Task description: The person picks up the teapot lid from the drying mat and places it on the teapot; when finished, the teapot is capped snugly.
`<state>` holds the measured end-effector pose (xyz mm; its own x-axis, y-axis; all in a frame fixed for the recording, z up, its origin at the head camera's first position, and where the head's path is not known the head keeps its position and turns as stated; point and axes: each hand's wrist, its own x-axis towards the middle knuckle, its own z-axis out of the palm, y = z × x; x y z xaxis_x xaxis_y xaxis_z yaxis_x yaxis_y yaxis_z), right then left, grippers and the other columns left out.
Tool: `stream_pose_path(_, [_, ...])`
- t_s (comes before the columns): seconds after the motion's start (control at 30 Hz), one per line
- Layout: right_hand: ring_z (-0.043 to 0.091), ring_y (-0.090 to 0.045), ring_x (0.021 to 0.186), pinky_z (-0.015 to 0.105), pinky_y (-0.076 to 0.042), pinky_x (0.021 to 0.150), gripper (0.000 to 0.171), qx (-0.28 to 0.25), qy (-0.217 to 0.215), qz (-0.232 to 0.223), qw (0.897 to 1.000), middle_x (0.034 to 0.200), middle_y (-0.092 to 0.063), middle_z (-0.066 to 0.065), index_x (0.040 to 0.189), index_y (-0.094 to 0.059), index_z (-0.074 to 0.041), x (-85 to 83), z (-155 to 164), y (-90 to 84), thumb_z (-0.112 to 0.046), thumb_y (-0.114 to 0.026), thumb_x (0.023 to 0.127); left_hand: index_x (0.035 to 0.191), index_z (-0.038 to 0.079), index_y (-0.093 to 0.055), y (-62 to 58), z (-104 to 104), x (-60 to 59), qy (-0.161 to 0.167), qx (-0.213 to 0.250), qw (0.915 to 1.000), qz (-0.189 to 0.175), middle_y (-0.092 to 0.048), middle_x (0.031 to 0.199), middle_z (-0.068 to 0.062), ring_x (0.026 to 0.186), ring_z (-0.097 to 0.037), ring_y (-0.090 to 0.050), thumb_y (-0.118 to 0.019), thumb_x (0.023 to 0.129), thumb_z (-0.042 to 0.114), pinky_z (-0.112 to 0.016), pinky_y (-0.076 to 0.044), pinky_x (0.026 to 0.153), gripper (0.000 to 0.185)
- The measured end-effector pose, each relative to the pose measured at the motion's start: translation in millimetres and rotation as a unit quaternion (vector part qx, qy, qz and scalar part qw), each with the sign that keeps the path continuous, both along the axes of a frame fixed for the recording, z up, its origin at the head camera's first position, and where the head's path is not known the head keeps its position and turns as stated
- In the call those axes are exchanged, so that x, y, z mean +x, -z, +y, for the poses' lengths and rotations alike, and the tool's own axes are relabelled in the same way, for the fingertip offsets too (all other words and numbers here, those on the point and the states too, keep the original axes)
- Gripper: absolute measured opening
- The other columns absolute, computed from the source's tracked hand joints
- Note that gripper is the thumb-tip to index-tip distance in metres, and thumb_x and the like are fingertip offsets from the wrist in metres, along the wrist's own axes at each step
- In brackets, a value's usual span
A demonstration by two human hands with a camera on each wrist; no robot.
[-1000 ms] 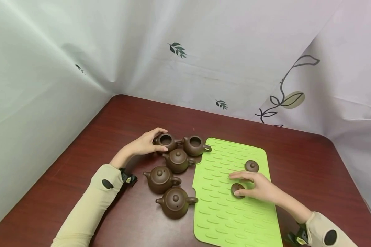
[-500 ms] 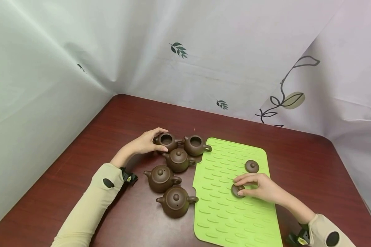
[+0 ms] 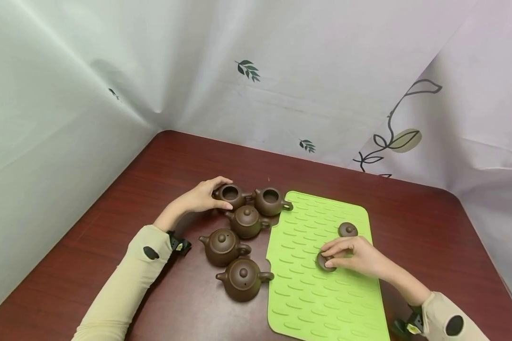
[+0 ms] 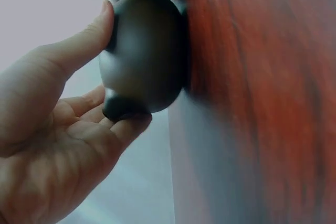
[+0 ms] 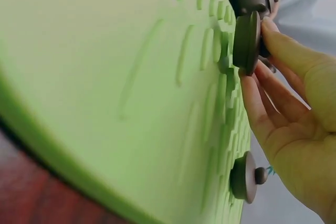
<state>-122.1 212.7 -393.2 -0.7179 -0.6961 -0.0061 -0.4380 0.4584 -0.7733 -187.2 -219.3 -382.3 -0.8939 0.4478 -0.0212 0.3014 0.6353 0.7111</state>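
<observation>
At the back left, my left hand [image 3: 198, 196] holds a lidless brown clay teapot [image 3: 238, 201], thumb on one side and fingers round the spout side; the left wrist view shows this teapot body [image 4: 144, 53] up close. My right hand [image 3: 358, 258] pinches a small round brown teapot lid [image 3: 322, 263] by its knob over the green mat [image 3: 311, 303]. In the right wrist view the lid [image 5: 245, 43] is tilted on edge to the camera, seemingly just off the mat. Another lid [image 3: 347, 229] lies knob-up on the mat beyond my right hand.
A second lidless teapot [image 3: 269, 202] stands beside the held one, its handle at the mat's edge. Three lidded teapots stand nearer: one teapot [image 3: 246, 222], another teapot [image 3: 222, 247] and the nearest teapot [image 3: 242, 282]. A pale curtain [image 3: 281, 104] hangs behind the reddish-brown table [image 3: 187, 151].
My right hand has closed its fingers and thumb on the nearer lid and shifted it slightly left. The left hand and the teapots stay where they were.
</observation>
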Motion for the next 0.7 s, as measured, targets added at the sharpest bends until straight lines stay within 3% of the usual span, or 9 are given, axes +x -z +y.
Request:
stream_pose_path(0.23, [0.005, -0.063, 0.096, 0.027, -0.054, 0.075, 0.019, -0.023, 0.016, -0.001, 1.0, 0.106, -0.068, 0.004, 0.096, -0.074, -0.016, -10.3, -14.8, -6.5, -0.025, -0.073, 0.079, 0.135, 0.007, -0.043, 1.4, -0.5, -0.9, 0.0, 0.004, 1.0, -0.003, -0.055, 0.125, -0.014, 0.113, -0.027, -0.052, -0.076, 0.078, 0.031, -0.045, -0.042, 0.092, 0.069])
stream_pose_path(0.47, [0.005, -0.059, 0.104, 0.027, -0.053, 0.079, 0.017, -0.049, 0.062, 0.011, 0.997, 0.108, -0.067, -0.001, 0.094, -0.073, -0.019, -22.8, -49.2, -15.6, -0.026, -0.075, 0.078, 0.135, 0.005, -0.042, 2.6, -2.7, -2.4, 0.0, 0.011, 0.9999, -0.006, -0.054, 0.127, -0.014, 0.116, -0.028, -0.05, -0.076, 0.078, 0.029, -0.046, -0.041, 0.094, 0.07])
stream_pose_path(0.7, [0.009, -0.059, 0.106, 0.029, -0.053, 0.081, 0.018, -0.073, 0.073, 0.003, 0.995, 0.11, -0.067, 0.002, 0.095, -0.073, -0.015, -37.6, -80.7, -22.2, -0.022, -0.076, 0.079, 0.135, 0.006, -0.043, 4.7, -3.6, -4.4, 0.0, 0.014, 0.9999, -0.007, -0.053, 0.129, -0.014, 0.12, -0.028, -0.049, -0.076, 0.079, 0.03, -0.046, -0.04, 0.096, 0.069])
